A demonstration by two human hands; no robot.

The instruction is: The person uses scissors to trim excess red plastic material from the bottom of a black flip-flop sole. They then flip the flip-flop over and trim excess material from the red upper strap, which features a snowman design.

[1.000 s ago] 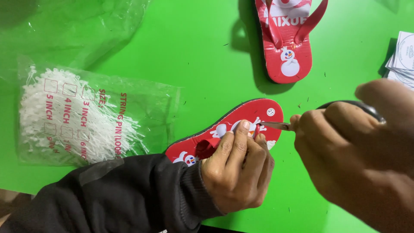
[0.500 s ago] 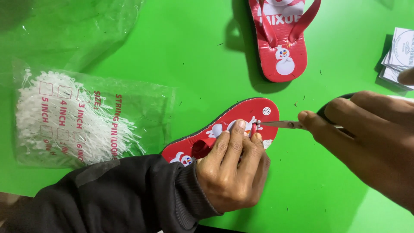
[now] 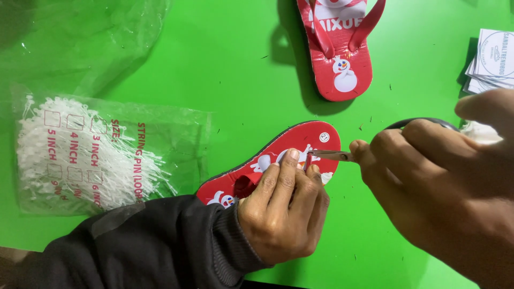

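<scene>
Left hand (image 3: 284,214): palm down on the near sandal (image 3: 300,142), fingers (image 3: 286,171) pressed onto its red strap — closed on the strap, pinning the sandal flat to the counter (image 3: 230,80). Dark sleeve (image 3: 150,246) running in from the lower left.

Right hand (image 3: 439,187): large in the lower right, fingers curled tight round the dark handles of scissors (image 3: 334,156). Thumb and forefinger close to the blades.

Scissors: thin metal tips pointing left, touching the strap just beside the left fingertips. Cannot tell whether the blades are apart or together.

Near sandal: red sole with white snowman figures, lying aslant at mid-frame, heel end pointing up and right, toe end hidden under the left hand and sleeve.

Second sandal (image 3: 340,48): same red print, straps up, at the top of the view, well apart from the first — partly cut off by the upper edge.

Pin bag (image 3: 107,155): clear plastic, printed in red, full of white looped string pins, lying to the left just beside the sleeve.

Loose plastic (image 3: 80,32): crumpled clear sheet in the upper left corner, above the pin bag.

Cards (image 3: 492,59): small stack of white printed tags at the right edge, above the right hand.

Counter: bright green, flecked with tiny dark scraps around the sandals.
</scene>
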